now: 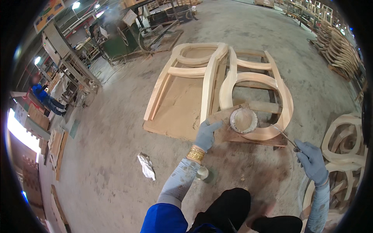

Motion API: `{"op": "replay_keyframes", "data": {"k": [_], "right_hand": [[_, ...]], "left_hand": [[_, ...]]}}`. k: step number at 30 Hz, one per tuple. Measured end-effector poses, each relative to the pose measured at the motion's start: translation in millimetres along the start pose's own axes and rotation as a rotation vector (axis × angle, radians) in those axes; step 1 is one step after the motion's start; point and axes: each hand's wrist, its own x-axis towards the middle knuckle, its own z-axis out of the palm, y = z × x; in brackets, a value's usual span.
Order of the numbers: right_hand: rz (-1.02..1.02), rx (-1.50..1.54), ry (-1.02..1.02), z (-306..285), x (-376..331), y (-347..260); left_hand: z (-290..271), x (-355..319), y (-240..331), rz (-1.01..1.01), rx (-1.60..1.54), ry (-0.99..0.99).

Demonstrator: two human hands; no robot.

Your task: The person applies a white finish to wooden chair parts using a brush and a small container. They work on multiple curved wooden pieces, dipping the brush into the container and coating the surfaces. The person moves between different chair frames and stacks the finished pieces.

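Note:
My left hand [207, 135], in a grey glove, grips the edge of a small thin brown board [222, 133]. A round, white-crusted tub [244, 120] with pale beige paste inside sits on or against that board; the exact contact is hidden. My right hand [312, 160], also gloved, is closed around a slim metal spatula [286, 136] whose tip points toward the tub and lies a little right of it. Beyond the board rests a pale wooden chair-back frame [286, 103] with a rounded loop. To its left lies another wooden frame [208, 87] on a brown sheet [180, 105].
A crumpled white cloth [146, 167] and a small jar [202, 173] are on the concrete floor near my left forearm. More curved frames [344, 155] are stacked at right. Far left, a person in blue [44, 95] stands near machinery [120, 42].

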Motion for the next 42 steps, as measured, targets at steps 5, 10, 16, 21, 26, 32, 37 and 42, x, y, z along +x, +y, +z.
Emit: {"op": "replay_keyframes", "data": {"k": [5,10,16,21,26,32,37,42], "right_hand": [[-0.077,-0.059,0.046,-35.1,32.0,21.4],[-0.093,-0.022,-0.012,-97.8,106.8,19.2],[-0.23,-0.045,-0.135,-154.2,131.2,-8.2],[-0.015,0.146,-0.087,-206.7,89.9,-31.1],[0.271,0.278,0.001,-259.4,80.0,-64.1],[0.235,0.263,-0.075,-298.6,144.1,-92.5],[0.236,0.345,-0.114,-335.2,191.4,-115.4],[0.176,0.277,-0.135,-390.9,228.9,-85.1]], "left_hand": [[27.6,36.3,11.5,-0.027,-0.208,0.186],[31.4,58.2,66.9,0.098,0.077,0.266],[81.0,53.7,180.9,0.014,0.161,0.442],[137.1,46.1,249.1,0.019,0.229,0.532],[183.6,20.9,294.1,-0.052,0.205,0.596],[221.2,11.4,328.4,-0.117,0.073,0.734],[246.2,39.7,323.3,-0.18,-0.098,0.707],[289.7,106.0,308.7,-0.213,-0.003,0.727]]}}
